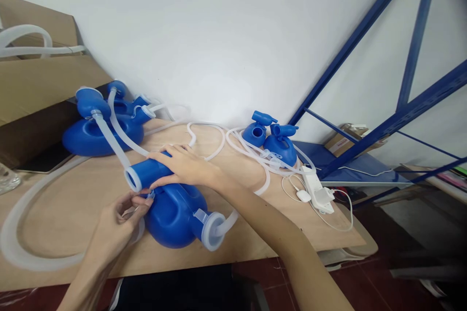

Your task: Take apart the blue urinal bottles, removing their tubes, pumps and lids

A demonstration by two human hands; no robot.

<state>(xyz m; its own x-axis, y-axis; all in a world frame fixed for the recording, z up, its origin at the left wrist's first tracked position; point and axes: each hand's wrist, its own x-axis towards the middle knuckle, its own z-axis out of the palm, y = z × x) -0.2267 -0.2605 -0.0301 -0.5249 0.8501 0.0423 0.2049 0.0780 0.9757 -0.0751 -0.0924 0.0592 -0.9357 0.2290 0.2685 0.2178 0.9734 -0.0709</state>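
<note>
On the near part of the table stands a blue plastic urinal bottle [171,223]; its white cap [213,232] at the right side has a hose running out of it. Above the bottle, my right hand [182,165] is wrapped over a blue funnel-like tube piece [146,172] with a pale rim, its wide mouth facing left. My left hand [129,209] is just below that mouth, thumb and fingers pinched on a small clear plastic piece. Fingers partly hide this piece, so I cannot tell what it joins. A translucent hose [138,233] passes behind my left wrist.
More blue bottles [98,136] with hoses stand at the back left, beside a cardboard box [54,75]. Two smaller blue bottles [282,150] sit at the back right. A white power strip [315,189] with cables lies near the right edge, by a blue metal shelf [350,150].
</note>
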